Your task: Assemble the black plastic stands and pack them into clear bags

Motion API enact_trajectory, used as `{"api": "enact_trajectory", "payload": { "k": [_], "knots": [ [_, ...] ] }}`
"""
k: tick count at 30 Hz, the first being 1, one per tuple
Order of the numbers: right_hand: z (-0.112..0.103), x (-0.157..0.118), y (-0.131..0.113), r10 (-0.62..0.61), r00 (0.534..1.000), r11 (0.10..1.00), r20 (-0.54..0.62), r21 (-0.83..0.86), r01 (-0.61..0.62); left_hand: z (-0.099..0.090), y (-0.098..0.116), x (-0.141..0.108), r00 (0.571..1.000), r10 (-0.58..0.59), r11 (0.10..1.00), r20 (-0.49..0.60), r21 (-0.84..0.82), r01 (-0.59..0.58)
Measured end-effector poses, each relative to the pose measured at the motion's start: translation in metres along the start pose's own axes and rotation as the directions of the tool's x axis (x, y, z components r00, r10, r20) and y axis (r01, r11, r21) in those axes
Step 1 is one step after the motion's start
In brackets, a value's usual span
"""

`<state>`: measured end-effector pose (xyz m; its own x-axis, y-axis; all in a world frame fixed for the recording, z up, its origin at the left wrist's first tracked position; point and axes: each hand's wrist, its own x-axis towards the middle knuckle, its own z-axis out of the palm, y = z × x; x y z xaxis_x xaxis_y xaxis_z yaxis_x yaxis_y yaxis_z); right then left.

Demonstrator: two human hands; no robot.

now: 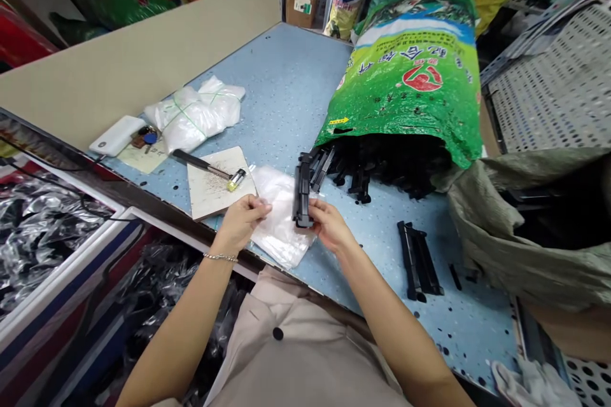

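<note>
On the blue speckled table (286, 89), left hand (241, 224) in a closed grip, pinching the edge of a clear plastic bag (281, 222); right hand (330, 226) pinching an upright black plastic part (301, 194), just beside the bag. Farther off, more black parts (382, 168) spilling from a green printed woven sack (410, 70); others inside an olive sack (496, 235).

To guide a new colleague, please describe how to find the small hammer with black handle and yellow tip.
On the speckled blue workbench, left of the big green printed sack, lies a pale square board. The hammer rests on this board; its yellow tip sets it apart from the black plastic parts nearby.
</note>
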<state>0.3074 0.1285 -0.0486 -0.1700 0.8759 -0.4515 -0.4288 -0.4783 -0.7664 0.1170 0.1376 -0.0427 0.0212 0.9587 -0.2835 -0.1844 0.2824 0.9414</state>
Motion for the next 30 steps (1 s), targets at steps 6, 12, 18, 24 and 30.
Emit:
{"api": "enact_trajectory", "payload": {
  "k": [6,12,18,24,30],
  "knots": [
    [-0.023,-0.028,-0.011,0.045,0.999,0.994,0.030,0.101,-0.047,-0.014,-0.002,-0.006,0.890,0.450,0.682,0.075,0.615,-0.396],
    [-0.023,-0.048,0.013,0.393,0.816,0.838,0.423,0.199,-0.508,-0.014,-0.005,0.001,0.868,0.405,0.443,0.288,0.769,-0.462],
    [-0.007,-0.036,0.023,0.257,0.948,0.959,0.189,0.074,-0.275,0.009,0.007,-0.051,0.749,0.324,0.392,0.577,0.639,-0.662],
    [0.004,-0.077,0.008,-0.119,0.976,0.839,0.181,-0.507,0.196,0.011,0.030,-0.099,0.760,0.230,0.492,0.608,0.601,-0.630],
    [-0.069,-0.121,-0.030,-0.224,0.972,0.624,-0.072,-0.776,0.086,-0.087,0.023,-0.135,0.841,-0.412,0.423,0.350,0.891,-0.163]
  ]
}}
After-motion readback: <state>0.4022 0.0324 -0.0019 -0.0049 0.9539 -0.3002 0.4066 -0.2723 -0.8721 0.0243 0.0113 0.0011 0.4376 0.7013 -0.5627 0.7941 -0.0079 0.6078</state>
